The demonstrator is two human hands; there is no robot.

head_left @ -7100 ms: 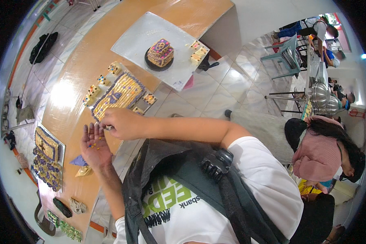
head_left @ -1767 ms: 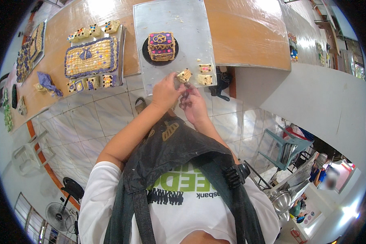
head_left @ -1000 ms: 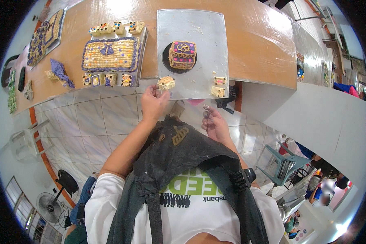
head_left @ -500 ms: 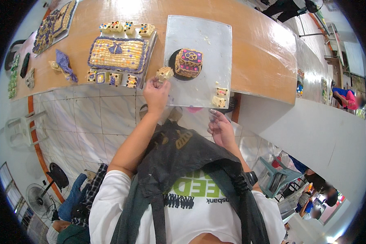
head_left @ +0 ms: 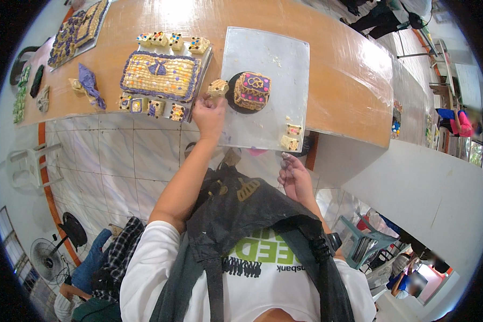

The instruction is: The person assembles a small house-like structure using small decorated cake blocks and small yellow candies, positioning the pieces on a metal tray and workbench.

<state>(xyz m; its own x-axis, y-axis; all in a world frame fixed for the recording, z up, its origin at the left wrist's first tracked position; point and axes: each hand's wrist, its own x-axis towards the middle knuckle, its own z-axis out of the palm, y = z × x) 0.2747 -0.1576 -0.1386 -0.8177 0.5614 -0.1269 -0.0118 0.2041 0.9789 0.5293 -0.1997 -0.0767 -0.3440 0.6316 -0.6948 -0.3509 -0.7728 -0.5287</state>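
Observation:
My left hand (head_left: 209,117) grips a small square mini cake (head_left: 218,88) with cream icing, held up over the left edge of the metal tray (head_left: 273,53). Just right of it, on a round black cake board (head_left: 235,102), stands a larger cake (head_left: 252,90) with purple top, pink dots and tan piping. Two more mini cakes, a far one (head_left: 293,130) and a near one (head_left: 289,143), sit at the tray's near right corner. Below that corner is my right hand (head_left: 295,177), its icing-smeared fingers loosely curled and apart, with nothing visible in them.
Left of the tray, a rectangular iced cake (head_left: 158,77) with purple border has several mini cakes along its sides. A purple piping bag (head_left: 89,85) lies farther left, and another decorated cake (head_left: 80,32) at the far left. A white chair (head_left: 29,167) stands beyond the table (head_left: 349,70).
My left hand has moved the mini cake slightly farther from me, along the tray's left side. My right hand stays near the tray's near edge. The whole view has shifted a little.

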